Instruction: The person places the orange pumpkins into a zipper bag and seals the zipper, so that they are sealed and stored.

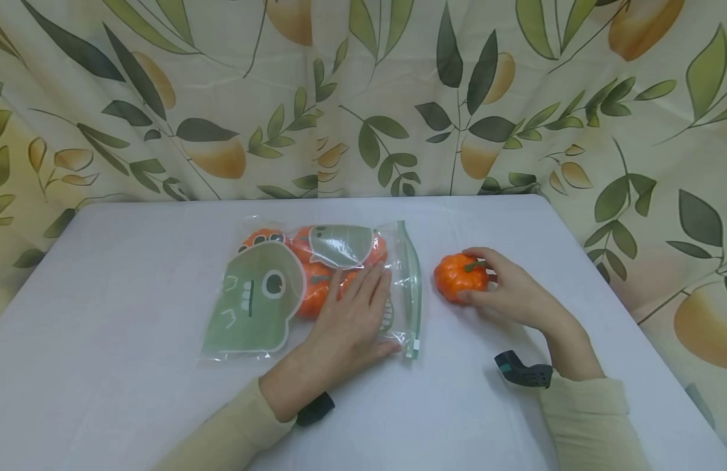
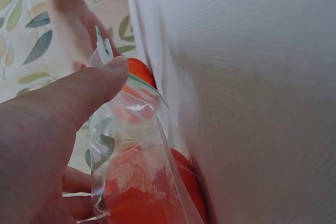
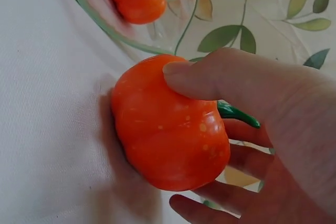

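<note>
An orange toy pumpkin [image 1: 457, 276] with a green stem is held between the thumb and fingers of my right hand [image 1: 513, 288], right of the bag. The right wrist view shows the thumb on top of the pumpkin [image 3: 170, 124]. My left hand [image 1: 352, 320] rests on a clear zip bag [image 1: 252, 307] printed with green cartoon monsters, its fingers extended across the plastic. Several orange pumpkins [image 1: 314, 288] lie inside the bag, partly hidden by the prints and my hand. The green zip edge [image 1: 412, 288] faces right; its mouth looks parted in the right wrist view.
A white cloth covers the table [image 1: 122, 294]. Behind it hangs a curtain [image 1: 363, 98] patterned with leaves and fruit. A dark wrist camera [image 1: 522, 371] sits by the right sleeve, another [image 1: 315, 410] under the left wrist.
</note>
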`<state>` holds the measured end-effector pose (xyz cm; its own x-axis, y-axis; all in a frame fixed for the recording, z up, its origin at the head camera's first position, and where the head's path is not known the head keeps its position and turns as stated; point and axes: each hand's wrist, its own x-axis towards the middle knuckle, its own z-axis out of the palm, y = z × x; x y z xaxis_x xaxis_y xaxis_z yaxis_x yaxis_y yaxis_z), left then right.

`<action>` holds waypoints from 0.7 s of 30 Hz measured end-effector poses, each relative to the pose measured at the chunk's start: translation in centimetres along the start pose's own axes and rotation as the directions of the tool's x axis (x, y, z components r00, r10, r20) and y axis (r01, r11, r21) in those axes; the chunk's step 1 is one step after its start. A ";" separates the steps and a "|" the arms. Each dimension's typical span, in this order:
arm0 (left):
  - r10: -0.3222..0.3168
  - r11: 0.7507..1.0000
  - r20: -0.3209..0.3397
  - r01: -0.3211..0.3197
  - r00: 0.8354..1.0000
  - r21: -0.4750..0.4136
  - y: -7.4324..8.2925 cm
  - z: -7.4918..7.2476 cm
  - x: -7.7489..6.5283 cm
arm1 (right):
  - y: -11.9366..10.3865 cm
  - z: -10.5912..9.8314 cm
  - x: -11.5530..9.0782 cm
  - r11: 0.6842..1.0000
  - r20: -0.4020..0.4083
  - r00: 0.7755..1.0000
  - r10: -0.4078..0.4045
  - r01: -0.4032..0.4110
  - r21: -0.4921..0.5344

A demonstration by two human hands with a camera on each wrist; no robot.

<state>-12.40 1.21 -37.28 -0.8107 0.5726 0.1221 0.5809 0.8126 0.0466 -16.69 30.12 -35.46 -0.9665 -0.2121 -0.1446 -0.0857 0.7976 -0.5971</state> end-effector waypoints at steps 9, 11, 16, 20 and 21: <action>-0.005 1.000 0.017 0.005 1.000 0.002 0.0 0.1 0.1 | -0.5 0.2 -0.1 0.998 -0.022 0.997 -0.068 0.068 0.005; -0.007 1.000 0.020 0.007 1.000 -0.001 0.0 0.1 0.1 | -0.6 0.3 -0.2 0.996 -0.022 0.996 -0.085 0.085 -0.005; -0.007 1.000 0.016 0.007 1.000 -0.002 0.0 0.1 0.1 | -0.9 0.6 -0.2 0.994 -0.013 0.994 -0.104 0.104 -0.029; -0.008 1.000 0.014 0.008 1.000 -0.008 0.0 0.1 0.1 | -1.1 0.8 -0.1 0.993 -0.023 0.993 -0.119 0.119 -0.029; -0.010 1.000 0.015 0.010 1.000 -0.012 0.0 0.1 0.1 | -1.2 0.9 0.0 0.991 -0.026 0.991 -0.130 0.129 -0.029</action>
<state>-12.45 1.28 -37.36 -0.8172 0.5663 0.1071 0.5738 0.8168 0.0596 -16.33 28.69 -35.44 -0.9530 -0.2994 -0.0454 -0.2170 0.7797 -0.5873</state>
